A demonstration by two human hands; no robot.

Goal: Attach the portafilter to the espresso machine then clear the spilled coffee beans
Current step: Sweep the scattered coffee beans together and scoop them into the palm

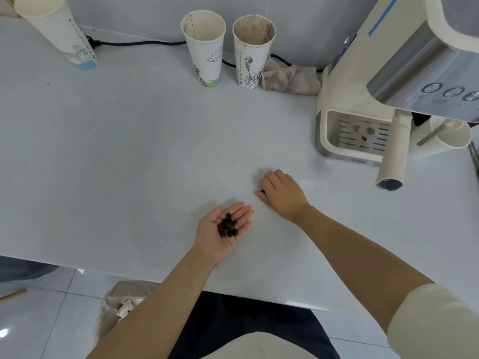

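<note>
My left hand (pixel 220 230) lies palm up over the white counter (pixel 129 151), cupping a small pile of dark coffee beans (pixel 228 226). My right hand (pixel 281 194) rests palm down on the counter just to its right, fingers curled over a dark bean at its fingertips; the grip is hidden. The cream espresso machine (pixel 363 99) stands at the right. The portafilter's cream handle (pixel 394 154) sticks out from under the machine's head toward me.
Two used paper cups (pixel 204 47) (pixel 252 50) stand at the back, a third (pixel 59 32) at the far left. A crumpled stained cloth (pixel 290 79) lies beside the machine. A black cable runs along the wall. A bin with a bag (pixel 121 307) sits below the counter edge.
</note>
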